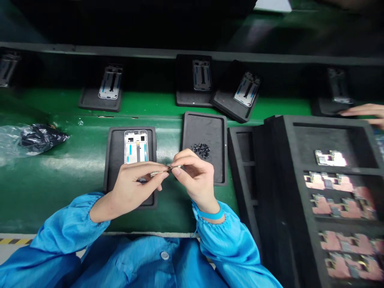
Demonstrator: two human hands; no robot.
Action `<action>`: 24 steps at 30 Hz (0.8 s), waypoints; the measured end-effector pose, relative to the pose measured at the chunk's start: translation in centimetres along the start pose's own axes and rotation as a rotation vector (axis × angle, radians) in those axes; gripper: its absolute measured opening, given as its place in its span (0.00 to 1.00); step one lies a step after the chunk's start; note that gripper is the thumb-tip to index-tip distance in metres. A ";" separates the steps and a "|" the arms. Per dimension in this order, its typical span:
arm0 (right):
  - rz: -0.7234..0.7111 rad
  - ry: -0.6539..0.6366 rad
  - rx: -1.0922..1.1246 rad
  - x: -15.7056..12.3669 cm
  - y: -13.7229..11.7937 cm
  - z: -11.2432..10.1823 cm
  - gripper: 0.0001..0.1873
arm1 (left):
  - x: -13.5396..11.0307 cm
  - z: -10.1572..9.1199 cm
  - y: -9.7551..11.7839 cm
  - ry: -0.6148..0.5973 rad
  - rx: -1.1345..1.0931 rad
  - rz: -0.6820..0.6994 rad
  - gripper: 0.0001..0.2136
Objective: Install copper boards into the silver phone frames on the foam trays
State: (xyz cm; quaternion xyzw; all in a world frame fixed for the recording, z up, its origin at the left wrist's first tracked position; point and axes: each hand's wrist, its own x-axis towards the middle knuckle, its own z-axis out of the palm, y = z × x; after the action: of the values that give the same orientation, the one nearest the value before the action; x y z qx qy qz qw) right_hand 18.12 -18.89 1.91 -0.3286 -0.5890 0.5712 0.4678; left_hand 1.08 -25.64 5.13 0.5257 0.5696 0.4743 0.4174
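- Small slim silver metal piece (160,172): above the right edge of the rectangular black foam tray (115,160). Too small to tell part from tool.
- Left hand (135,188): closed on the piece at the fingertips, over the tray.
- Right hand (195,180): closed on the same piece from the other side, just right of the tray. Hands are together, probably for fine control at the fingertips.
- Silver-and-white phone frame with blue strips (136,147): lying flat on the tray, just beyond the hands. The foam probably stops it sliding and protects it.
- Heap of small black pieces (200,151): on a second black foam tray (204,128), right of the first, likely within easy reach.
- Large compartmented black foam rack (288,160): farther right of the tray, with pink-and-copper circuit boards (339,184) in its slots. The dividers probably keep the boards apart.
- Crumpled clear plastic bag with black contents (40,138): left of the tray, on the green bench mat (45,176).
- Row of similar phone frames on black trays, including one (202,75): beyond the tray, on a far bench section.
- Co-worker's bare hand (364,112): far right, beyond the tray, apart from the person's own hands.
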 end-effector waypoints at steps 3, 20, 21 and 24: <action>-0.009 -0.034 0.067 -0.2 0.3 -0.2 0.07 | 0.3 0.1 0.3 -0.047 -0.183 -0.200 0.04; 0.049 0.404 0.365 -0.6 2.1 -2.8 0.20 | 11.3 4.2 1.1 -0.384 -0.119 -0.384 0.30; 0.051 0.458 0.378 -0.4 2.0 -3.3 0.20 | 13.8 4.4 0.7 -0.307 0.027 -0.326 0.32; 0.042 0.533 0.368 0.2 2.1 -4.6 0.18 | 21.9 5.3 -1.0 -0.068 0.365 -0.226 0.24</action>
State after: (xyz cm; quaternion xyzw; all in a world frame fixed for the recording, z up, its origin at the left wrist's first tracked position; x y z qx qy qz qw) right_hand 21.96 -16.75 -0.57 -0.3888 -0.3257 0.5715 0.6451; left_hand 3.91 -3.36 3.60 0.5408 0.6870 0.2955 0.3849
